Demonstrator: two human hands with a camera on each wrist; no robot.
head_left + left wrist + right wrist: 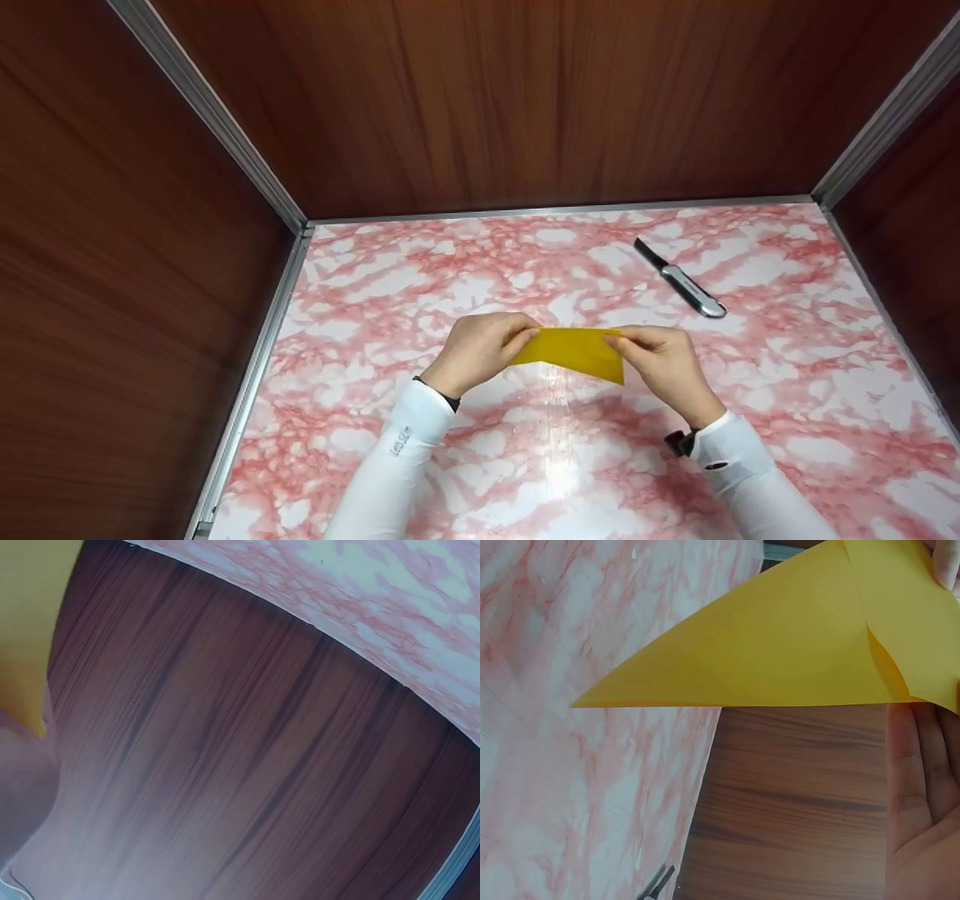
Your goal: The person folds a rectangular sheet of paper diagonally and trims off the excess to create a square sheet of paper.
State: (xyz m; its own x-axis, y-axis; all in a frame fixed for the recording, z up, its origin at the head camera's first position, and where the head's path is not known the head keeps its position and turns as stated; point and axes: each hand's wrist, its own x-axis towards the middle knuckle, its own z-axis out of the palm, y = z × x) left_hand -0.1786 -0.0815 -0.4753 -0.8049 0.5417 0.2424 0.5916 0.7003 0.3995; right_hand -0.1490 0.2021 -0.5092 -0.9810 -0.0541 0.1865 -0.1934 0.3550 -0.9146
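Observation:
A folded sheet of yellow paper (574,351) is stretched between both hands above the table. My left hand (484,346) pinches its left end, thumb on the near face. At the other end my right hand (664,364) pinches the upper right part between thumb and fingers, and a corner hangs down beside it. The right wrist view shows the paper (757,649) tapering to a point, with a fold line and a slightly lifted flap near the fingers. Only part of the left hand (26,787) and a strip of paper (34,622) show in the left wrist view.
A knife (686,289) with a dark blade and a green and silver handle lies on the table beyond the right hand. The pink-and-white marbled table (360,292) is bordered by metal strips and dark wood panels (480,105) at the back and sides.

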